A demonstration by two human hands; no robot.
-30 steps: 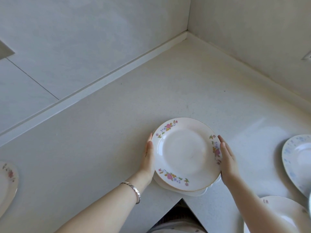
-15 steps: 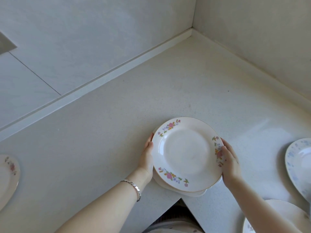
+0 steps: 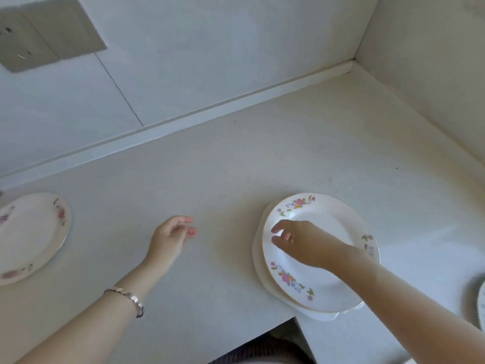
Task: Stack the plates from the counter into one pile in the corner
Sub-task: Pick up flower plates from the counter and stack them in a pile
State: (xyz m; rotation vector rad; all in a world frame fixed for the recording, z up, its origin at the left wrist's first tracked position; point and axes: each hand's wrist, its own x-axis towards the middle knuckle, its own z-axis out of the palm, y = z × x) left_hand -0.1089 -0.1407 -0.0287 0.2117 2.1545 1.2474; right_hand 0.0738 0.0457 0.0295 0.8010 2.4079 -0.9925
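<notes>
A small pile of plates (image 3: 325, 274) sits at the inner corner of the counter's front edge; its top plate is white with pink flower sprays. My right hand (image 3: 299, 241) hovers over the pile's left side, fingers loosely curled, holding nothing. My left hand (image 3: 172, 236) floats open above the bare counter, left of the pile, fingers apart. A second floral plate (image 3: 29, 237) lies alone at the far left. The rim of a blue-patterned plate (image 3: 481, 306) shows at the right border.
The pale L-shaped counter (image 3: 236, 166) meets two white walls at the back right corner (image 3: 351, 65). A grey wall socket plate (image 3: 39, 32) is at the upper left. The counter's front edge notches inward just below the pile.
Both hands have let go of the pile. My left hand has moved left across the counter, my right hand now reaches over the pile, and the view has swung left.
</notes>
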